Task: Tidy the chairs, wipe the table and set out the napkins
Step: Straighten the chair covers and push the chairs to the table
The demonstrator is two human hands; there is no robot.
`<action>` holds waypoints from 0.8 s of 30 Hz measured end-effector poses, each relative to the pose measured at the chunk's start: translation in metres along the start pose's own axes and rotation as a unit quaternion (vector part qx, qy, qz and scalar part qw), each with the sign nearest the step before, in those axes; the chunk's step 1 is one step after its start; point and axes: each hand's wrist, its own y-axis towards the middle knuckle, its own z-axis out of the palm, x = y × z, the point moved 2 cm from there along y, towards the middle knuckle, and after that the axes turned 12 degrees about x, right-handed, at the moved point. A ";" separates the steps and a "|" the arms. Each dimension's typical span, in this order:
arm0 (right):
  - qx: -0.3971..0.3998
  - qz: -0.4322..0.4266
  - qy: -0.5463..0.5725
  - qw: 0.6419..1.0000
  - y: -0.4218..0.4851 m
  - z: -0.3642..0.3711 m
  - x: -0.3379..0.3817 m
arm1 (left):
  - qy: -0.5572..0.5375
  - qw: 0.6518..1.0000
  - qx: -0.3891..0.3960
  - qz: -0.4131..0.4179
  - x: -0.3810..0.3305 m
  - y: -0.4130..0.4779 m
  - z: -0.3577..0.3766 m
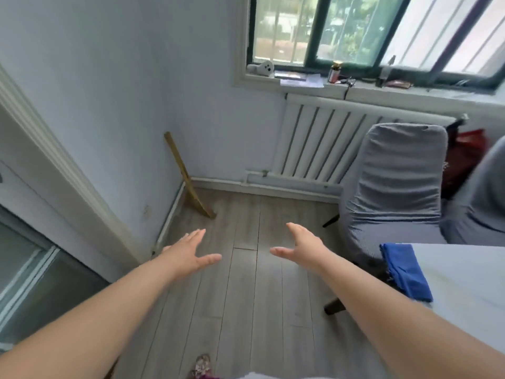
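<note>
Your worktop point(464, 283) runs off the right edge, as does the blurred second chair point(483, 198). The small clutter point(335, 73) on the windowsill point(396, 92) is too small for you to identify.

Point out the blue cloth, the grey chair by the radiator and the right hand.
blue cloth point(404, 272): head view, middle of the cloth.
grey chair point(401, 170): head view, centre of its backrest.
right hand point(306, 246): head view, middle of the hand.

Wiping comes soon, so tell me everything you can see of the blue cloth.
The blue cloth is bright blue fabric, loosely folded and creased, lying at a corner of the white table, its left side seeming to drape over the edge. Only the table touches it; the right hand is apart from it.
</note>
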 end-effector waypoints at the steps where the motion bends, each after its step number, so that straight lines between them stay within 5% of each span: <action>1: -0.010 0.016 0.013 1.000 0.010 -0.013 0.002 | 0.012 1.000 0.004 0.013 -0.007 0.016 -0.022; 14: -0.083 0.133 0.138 0.978 0.127 -0.153 -0.092 | 0.102 0.979 0.077 0.159 -0.176 0.239 -0.148; 24: -0.192 0.177 0.219 0.940 0.189 -0.361 -0.248 | 0.155 0.962 0.072 0.211 -0.407 0.402 -0.235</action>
